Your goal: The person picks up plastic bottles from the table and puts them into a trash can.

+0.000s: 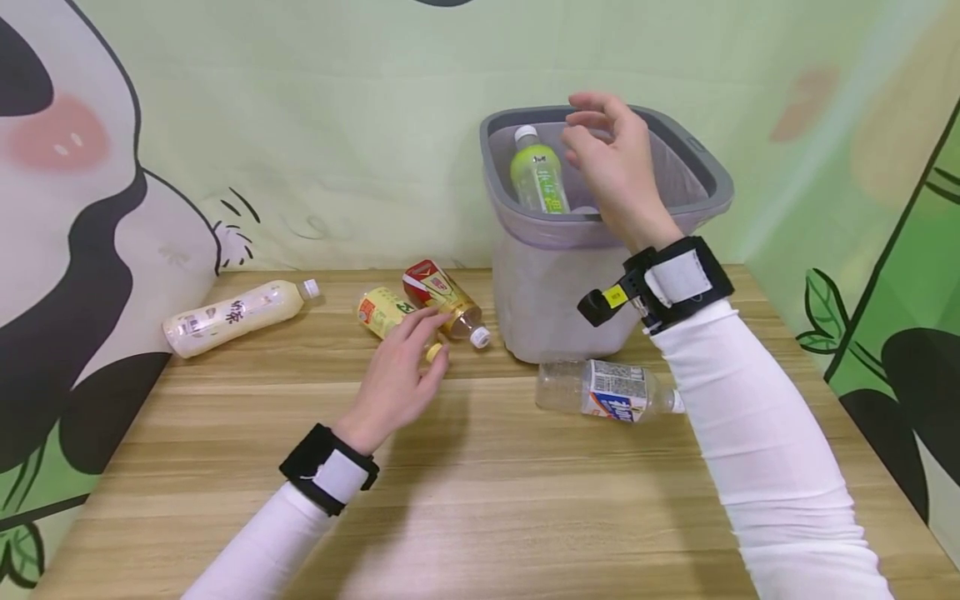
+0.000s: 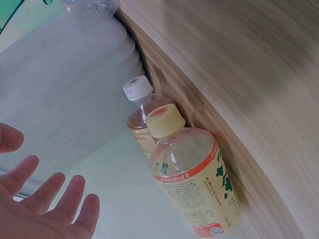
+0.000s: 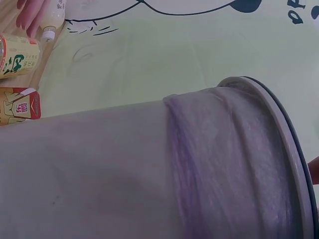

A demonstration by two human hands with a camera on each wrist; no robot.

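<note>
Low over the counter (image 1: pixel 480 500), the fingers of my left hand (image 1: pixel 397 383) are spread and relaxed, with nothing in them. Nearest to them is a yellow-labelled bottle (image 1: pixel 384 311), lying on its side on the counter. Its long axis runs diagonally: base away and to the left, yellow cap (image 1: pixel 433 352) aimed toward me and to the right. From my head view the fingers cover part of it; the left wrist view shows them apart from it. Just beside it, on its right, a red-labelled bottle (image 1: pixel 433 290) lies on nearly the same slant, white cap toward me, near the foot of the bin (image 1: pixel 555 300).

My right hand (image 1: pixel 611 162) is raised over the bin's mouth, its fingers loosely bent and gripping nothing. Within the grey rim (image 1: pixel 701 158), a green-labelled bottle (image 1: pixel 540 179) leans, its white cap uppermost and tipped a little left.

Before the bin, a clear bottle (image 1: pixel 615 392) lies crosswise, base to the left, cap to the right by my white sleeve (image 1: pixel 757 433). Farther out on the left, a milky bottle (image 1: pixel 236 318) lies with its cap pointing right and slightly away. Behind it all hangs a pale green backdrop (image 1: pixel 337 125).
</note>
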